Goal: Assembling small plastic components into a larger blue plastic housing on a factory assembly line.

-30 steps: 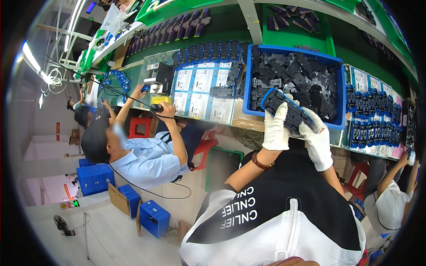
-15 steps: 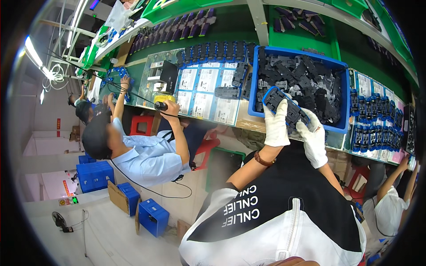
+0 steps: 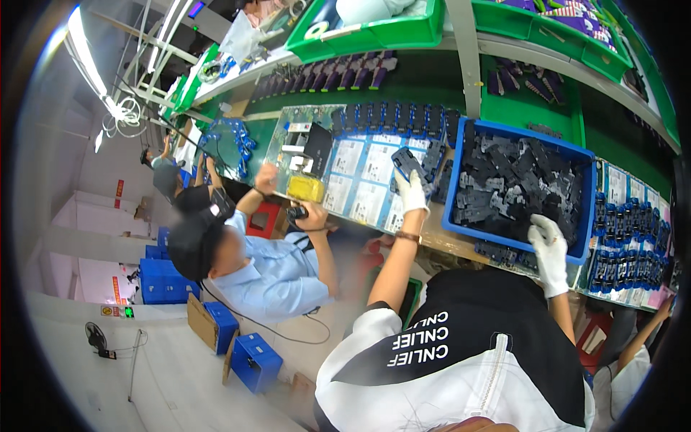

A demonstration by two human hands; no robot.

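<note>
My left hand (image 3: 412,193), in a white glove, holds a small black plastic part (image 3: 404,161) up over the white-labelled trays (image 3: 360,180) on the bench. My right hand (image 3: 548,241), also gloved, rests among the loose black parts near the front edge of a blue bin (image 3: 452,194). Its fingers are curled down into the pile; I cannot tell whether they grip anything. The bin is full of several black moulded parts (image 3: 504,183).
A co-worker in a light blue shirt and black cap (image 3: 216,245) works to the left, at a green circuit board with a yellow block (image 3: 306,189). Rows of blue-black parts (image 3: 633,245) stand on the right. Green bins (image 3: 381,32) line the shelf above. Blue boxes (image 3: 252,360) sit on the floor.
Both hands held one black part together over the blue bin. Now my left hand has carried it left over the labelled trays, and my right hand has dropped to the bin's front.
</note>
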